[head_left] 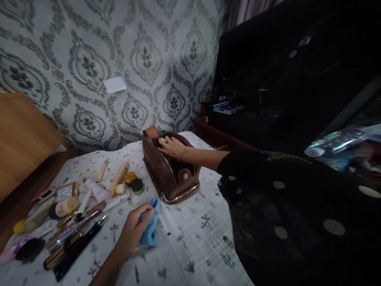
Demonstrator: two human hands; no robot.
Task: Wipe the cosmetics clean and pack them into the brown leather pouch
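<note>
the right hand [174, 149] was in the open mouth of the brown bag [158, 169]. its fingers were near the far left part of the mouth, and a small white bit [162, 140] showed by the tips. i could not tell if the hand had hold of it. the left hand [135, 228] pinched a blue rag [151, 230] between thumb and fingers, just beside the near end of the bag.

to work well in there, it was best to go slow and keep the knuckles off the rim. the inside was dark, so feeling with the fingertips would have helped. the rag was best kept bunched up, away from the green jar [137, 186]. a light push on the bag's side might have stopped it from sliding.

the bag sat on the sheet [190, 226], to the right of the green jar and the gold-topped jar [130, 177]. its long way ran from the near end back to the wall [133, 51], and leaned a bit left as it went. its mouth faced up. the near end, with the zip [184, 194], pointed toward the person.
</note>
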